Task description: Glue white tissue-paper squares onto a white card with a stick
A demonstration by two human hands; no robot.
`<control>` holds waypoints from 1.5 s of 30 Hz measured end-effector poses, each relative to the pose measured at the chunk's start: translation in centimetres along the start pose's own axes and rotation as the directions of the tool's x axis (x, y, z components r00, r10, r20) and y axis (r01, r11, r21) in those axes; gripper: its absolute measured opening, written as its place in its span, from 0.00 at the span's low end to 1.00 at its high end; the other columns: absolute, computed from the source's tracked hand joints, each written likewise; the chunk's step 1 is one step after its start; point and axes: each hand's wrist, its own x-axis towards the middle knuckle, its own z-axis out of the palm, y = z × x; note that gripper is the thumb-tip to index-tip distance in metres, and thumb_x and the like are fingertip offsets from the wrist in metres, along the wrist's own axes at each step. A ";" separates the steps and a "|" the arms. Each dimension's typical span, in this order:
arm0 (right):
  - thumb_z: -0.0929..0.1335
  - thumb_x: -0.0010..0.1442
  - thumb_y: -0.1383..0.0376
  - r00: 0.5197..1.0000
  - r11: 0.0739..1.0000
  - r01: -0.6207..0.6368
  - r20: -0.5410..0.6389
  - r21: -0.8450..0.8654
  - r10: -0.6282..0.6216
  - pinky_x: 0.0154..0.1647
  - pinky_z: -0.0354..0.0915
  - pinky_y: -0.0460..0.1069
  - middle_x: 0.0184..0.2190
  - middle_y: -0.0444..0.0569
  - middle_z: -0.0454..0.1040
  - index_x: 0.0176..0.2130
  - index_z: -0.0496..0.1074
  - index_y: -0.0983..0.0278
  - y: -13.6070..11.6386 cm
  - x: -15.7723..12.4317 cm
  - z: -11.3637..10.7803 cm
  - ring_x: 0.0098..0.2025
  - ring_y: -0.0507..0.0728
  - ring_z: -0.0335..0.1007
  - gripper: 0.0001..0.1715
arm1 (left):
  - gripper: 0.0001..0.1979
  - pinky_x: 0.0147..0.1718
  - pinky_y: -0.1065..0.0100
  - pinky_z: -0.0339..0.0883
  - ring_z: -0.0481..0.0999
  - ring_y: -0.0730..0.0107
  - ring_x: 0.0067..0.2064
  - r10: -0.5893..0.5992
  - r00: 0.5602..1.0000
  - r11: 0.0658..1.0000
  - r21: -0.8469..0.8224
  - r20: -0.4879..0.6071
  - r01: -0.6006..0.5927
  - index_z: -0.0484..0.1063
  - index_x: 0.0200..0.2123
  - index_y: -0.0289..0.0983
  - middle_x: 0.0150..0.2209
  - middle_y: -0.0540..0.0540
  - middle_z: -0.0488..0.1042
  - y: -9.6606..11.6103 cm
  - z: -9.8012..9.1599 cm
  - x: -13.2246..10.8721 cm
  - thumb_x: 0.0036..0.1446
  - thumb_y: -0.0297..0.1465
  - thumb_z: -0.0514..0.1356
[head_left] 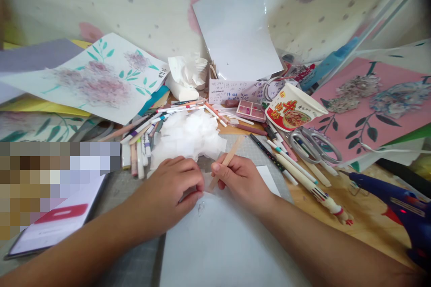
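Note:
In my right hand (239, 175) is a flat wooden stick (232, 150), pinched between thumb and fingers, its lower end pressed on a small thin white piece of tissue paper (213, 184). My left hand (180, 184) pinches the left side of that piece, fingers curled. Both hands rest over a large white sheet of paper (215, 242), where a small clear glue blob (201, 207) shows near my left thumb. Just beyond the hands lies a loose pile of white tissue paper pieces (188, 132).
Several pens and markers (144, 143) surround the pile. At right are scissors (308, 145), a paper cup (292, 110) and a blue glue gun (387, 193) with a lit red light. A tablet (63, 215) lies at left. Flower artworks (101, 76) stand behind on both sides.

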 end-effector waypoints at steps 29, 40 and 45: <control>0.66 0.57 0.55 0.995 0.993 -0.069 0.063 -0.099 0.075 0.25 0.55 0.48 0.16 0.42 0.66 0.21 0.66 0.62 -0.4 0.0 0.0 0.21 0.52 0.59 0.18 | 0.08 0.41 0.59 0.58 0.71 0.64 0.38 0.028 0.999 0.999 -0.021 -0.019 -0.029 0.73 0.30 0.40 0.33 0.50 0.71 -0.5 0.1 0.0 0.55 0.23 0.58; 0.69 0.58 0.53 0.965 0.943 -0.075 -0.216 0.325 0.151 0.23 0.54 0.44 0.16 0.40 0.65 0.25 0.70 0.64 0.6 0.3 -0.4 0.20 0.49 0.60 0.19 | 0.15 0.45 0.57 0.53 0.70 0.61 0.45 -0.007 0.999 0.993 0.116 -0.046 0.013 0.74 0.39 0.45 0.42 0.51 0.72 -1.8 -1.3 -0.7 0.50 0.21 0.62; 0.67 0.62 0.54 0.981 0.966 -0.045 -0.173 0.253 0.091 0.25 0.56 0.45 0.18 0.40 0.66 0.27 0.70 0.64 0.8 0.2 -0.3 0.22 0.49 0.61 0.18 | 0.08 0.42 0.56 0.52 0.69 0.61 0.42 0.044 0.999 0.975 0.219 -0.030 -0.036 0.74 0.30 0.40 0.38 0.49 0.72 -1.6 -0.9 -0.3 0.56 0.22 0.58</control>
